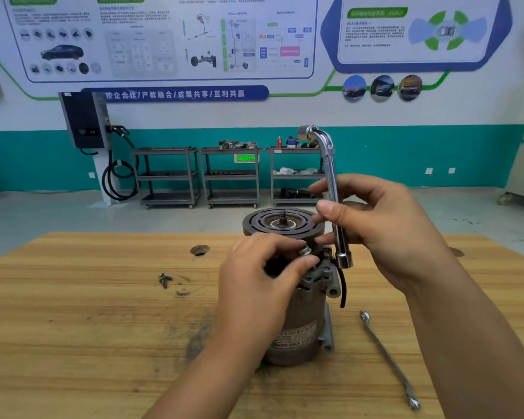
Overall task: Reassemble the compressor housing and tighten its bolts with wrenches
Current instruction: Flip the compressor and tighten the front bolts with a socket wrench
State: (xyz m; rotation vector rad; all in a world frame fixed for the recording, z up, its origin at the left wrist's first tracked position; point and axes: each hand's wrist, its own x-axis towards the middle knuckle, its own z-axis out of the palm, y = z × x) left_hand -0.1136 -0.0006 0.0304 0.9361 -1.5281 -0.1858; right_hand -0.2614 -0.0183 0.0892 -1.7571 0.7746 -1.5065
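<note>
The compressor (300,328) stands upright near the middle of the bench (73,328), with its grooved pulley (254,220) on top. The left hand (254,285) reaches in from the compressor's near left side. Its grip is closed to a pinch, with thumb and fingertips around a bolt (305,251) just under the pulley's rim, at the compressor's upper flange. The right hand (390,225) is at the compressor's upper right. Its fingers and thumb are curled around the shaft of an L-shaped socket wrench (330,164), which it holds nearly upright. The wrench's bent end rises above the pulley and its socket end hangs just right of the flange, close to the bolt. A black cable (342,285) droops down the compressor's right side. A spanner (384,355) lies flat on the bench to the right of the compressor. Loose bolts (165,279) lie well to its left, and a hole (199,250) in the bench is left of the pulley.
</note>
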